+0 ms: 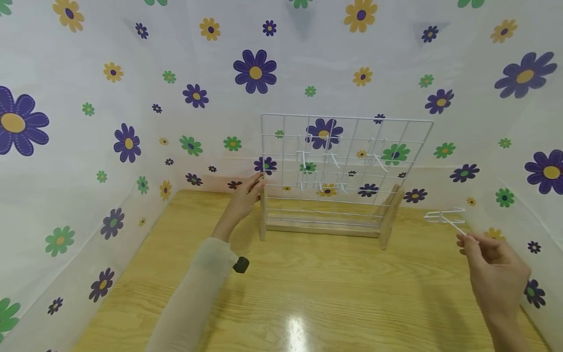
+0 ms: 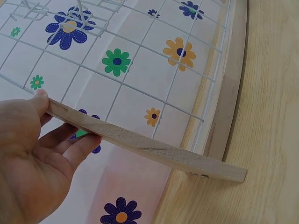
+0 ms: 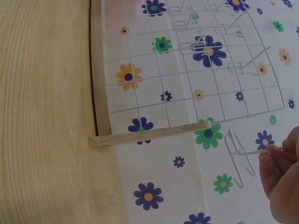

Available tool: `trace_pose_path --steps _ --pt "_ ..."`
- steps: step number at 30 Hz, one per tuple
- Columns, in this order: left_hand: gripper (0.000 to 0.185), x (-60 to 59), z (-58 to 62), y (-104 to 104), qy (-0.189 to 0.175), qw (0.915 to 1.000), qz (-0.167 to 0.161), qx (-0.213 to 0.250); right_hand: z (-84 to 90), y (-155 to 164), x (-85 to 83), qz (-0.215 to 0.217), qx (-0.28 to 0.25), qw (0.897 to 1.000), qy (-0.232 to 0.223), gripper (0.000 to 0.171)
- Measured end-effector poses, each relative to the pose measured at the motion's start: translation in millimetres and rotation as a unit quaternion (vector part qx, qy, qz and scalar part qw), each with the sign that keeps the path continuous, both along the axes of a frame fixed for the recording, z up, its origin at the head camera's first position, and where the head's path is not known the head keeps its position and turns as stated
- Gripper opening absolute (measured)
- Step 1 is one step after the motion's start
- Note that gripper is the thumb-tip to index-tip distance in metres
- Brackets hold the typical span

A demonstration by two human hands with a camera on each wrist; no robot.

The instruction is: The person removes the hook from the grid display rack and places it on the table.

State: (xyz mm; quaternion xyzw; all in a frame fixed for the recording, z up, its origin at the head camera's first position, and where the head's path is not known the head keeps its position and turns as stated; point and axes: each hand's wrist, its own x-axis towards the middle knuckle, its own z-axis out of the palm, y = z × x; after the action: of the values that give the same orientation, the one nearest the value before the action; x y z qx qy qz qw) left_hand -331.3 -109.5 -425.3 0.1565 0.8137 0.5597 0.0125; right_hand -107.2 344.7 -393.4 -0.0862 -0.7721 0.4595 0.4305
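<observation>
A white wire grid rack [image 1: 347,212] stands tilted back on a wooden base. Several white wire hooks [image 1: 377,160] hang on the grid in two rows. My left hand [image 1: 243,198] grips the upper end of the rack's left wooden side post [image 2: 145,145], thumb on one side and fingers on the other. Off to the right of the rack, my right hand [image 1: 499,266] pinches the straight stem of another white wire hook [image 1: 453,225]. That hook's bent wire back faces the rack, in the air and apart from the grid.
The rack rests on a wood-grain table [image 1: 334,288] near its back edge. White sheeting with printed flowers [image 1: 220,63] rises behind and along both sides. A small black object [image 1: 241,265] sits at the left sleeve's cuff. The right wooden side post [image 1: 389,220] faces my right hand.
</observation>
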Motion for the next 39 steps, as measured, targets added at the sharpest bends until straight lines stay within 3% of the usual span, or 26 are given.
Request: trace_pose_path --steps 6,14,23,32,39 --pt "0.053 -0.6 2.3 -0.5 0.008 0.9999 0.002 -0.006 -9.1 -1.5 4.4 -0.002 -0.013 1.000 -0.020 0.012" --pt "0.055 0.1 2.5 -0.2 -0.011 0.9999 -0.004 -0.001 -24.1 -3.6 8.5 -0.002 -0.033 0.999 -0.039 0.011" --pt "0.056 -1.8 3.8 -5.4 -0.025 0.9994 -0.023 0.008 -39.1 -5.0 9.3 0.015 -0.093 0.995 -0.046 0.009" --pt "0.057 0.9 8.1 -8.8 -0.038 0.9981 -0.044 0.021 -52.8 -4.2 12.1 0.002 -0.080 0.993 -0.088 0.008" --pt "0.056 3.3 12.0 -8.2 -0.054 0.9969 -0.052 0.025 -63.8 4.0 14.7 0.008 -0.086 0.986 -0.145 0.007"
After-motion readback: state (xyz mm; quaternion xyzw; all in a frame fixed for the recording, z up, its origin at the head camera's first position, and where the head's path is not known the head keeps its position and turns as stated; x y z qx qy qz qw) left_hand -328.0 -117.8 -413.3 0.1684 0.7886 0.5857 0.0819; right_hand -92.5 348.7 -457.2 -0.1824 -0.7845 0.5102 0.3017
